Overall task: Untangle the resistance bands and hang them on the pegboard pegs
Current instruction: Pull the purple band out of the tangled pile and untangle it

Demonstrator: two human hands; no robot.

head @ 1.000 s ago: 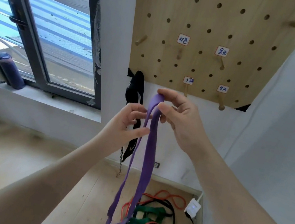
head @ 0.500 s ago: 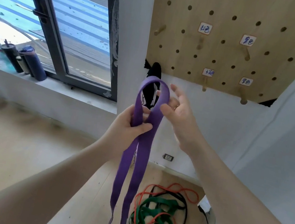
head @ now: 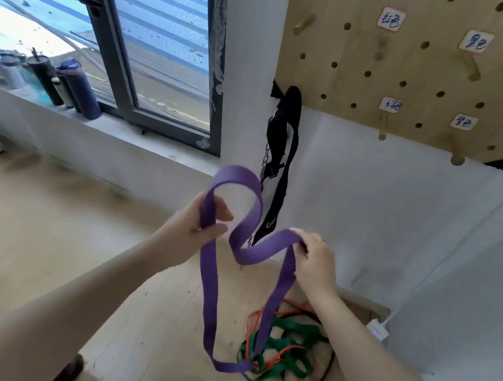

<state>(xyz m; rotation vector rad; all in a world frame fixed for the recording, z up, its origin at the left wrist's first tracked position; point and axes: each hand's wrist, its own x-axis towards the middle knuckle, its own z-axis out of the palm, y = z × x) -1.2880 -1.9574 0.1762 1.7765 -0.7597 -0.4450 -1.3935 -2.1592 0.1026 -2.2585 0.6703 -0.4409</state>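
A wide purple band (head: 209,287) hangs between both hands, its upper part arched in a loop above them and its lower end near the floor. My left hand (head: 200,225) grips one strand with thumb and fingers. My right hand (head: 314,262) holds the other strand, fingers curled over it. On the floor below lie tangled bands (head: 283,347): green, orange-red and black. The wooden pegboard (head: 432,71) with labelled pegs (head: 456,156) is on the wall above right; nothing hangs on its pegs in view.
A black strap with a chain (head: 279,148) hangs at the pegboard's lower left corner. Several bottles (head: 73,88) stand on the window sill at left. A white adapter with a cable (head: 378,332) lies by the right wall. Dark objects sit on the floor at far left.
My hands have dropped lower and moved apart. My right hand, open half a second ago, now holds the purple band's other strand. The view has tilted down and the pegboard sits higher.
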